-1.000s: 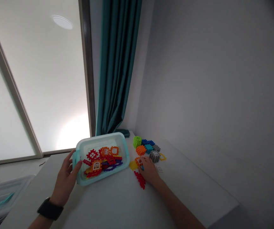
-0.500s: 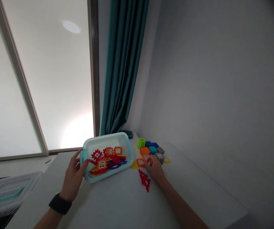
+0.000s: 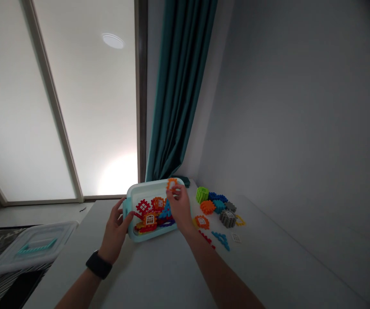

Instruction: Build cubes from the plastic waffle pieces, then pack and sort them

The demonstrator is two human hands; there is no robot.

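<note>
A light blue plastic bin (image 3: 141,237) sits on the white table, holding red, orange, blue and yellow interlocking toy pieces. My left hand (image 3: 117,223) grips the bin's left end, thumb over the rim and fingers around the outside. My right hand (image 3: 178,205) is over the bin's right side, pinching an orange notched building piece (image 3: 172,183) near the far rim. Below that hand lie blue pieces (image 3: 166,210) in the bin. A red piece with a window pattern (image 3: 143,207) and an orange piece with a white window (image 3: 150,220) lie at the left.
Right of the bin on the table (image 3: 159,274) are a green stack (image 3: 202,195), an orange stack (image 3: 207,207), a grey stack (image 3: 227,219), and blue and red pieces. A clear lid (image 3: 36,246) lies low at the left. A teal curtain (image 3: 185,86) hangs behind.
My right hand has moved left from the loose pieces on the table to above the bin, now with an orange piece. Blue pieces now show in the bin. The view has shifted; my left hand keeps its grip.
</note>
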